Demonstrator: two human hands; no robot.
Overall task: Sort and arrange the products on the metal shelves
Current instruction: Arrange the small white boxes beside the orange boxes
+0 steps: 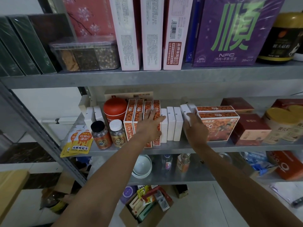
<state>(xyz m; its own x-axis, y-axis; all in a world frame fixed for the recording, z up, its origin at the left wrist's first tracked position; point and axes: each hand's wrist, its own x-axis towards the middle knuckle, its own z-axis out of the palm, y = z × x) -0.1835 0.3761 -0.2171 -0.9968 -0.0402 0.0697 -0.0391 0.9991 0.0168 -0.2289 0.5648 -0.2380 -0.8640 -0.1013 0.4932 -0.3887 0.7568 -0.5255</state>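
Observation:
On the middle metal shelf (164, 147) stand several narrow orange boxes (129, 118) in a row, then three upright white boxes (171, 123). My left hand (151, 124) lies flat with straight fingers against the rightmost orange box and the first white box. My right hand (194, 128) grips another white box (186, 113), tilted, just right of the white row. Right of it lie two wide orange boxes (218, 115), one stacked on the other.
A red canister (115, 108), two pill bottles (101, 135) and orange pouches (78, 141) fill the shelf's left. Dark red boxes (250, 128) and gold-lidded jars (278, 122) sit at the right. Tall boxes stand on the upper shelf (147, 76). An open carton (147, 205) sits on the floor.

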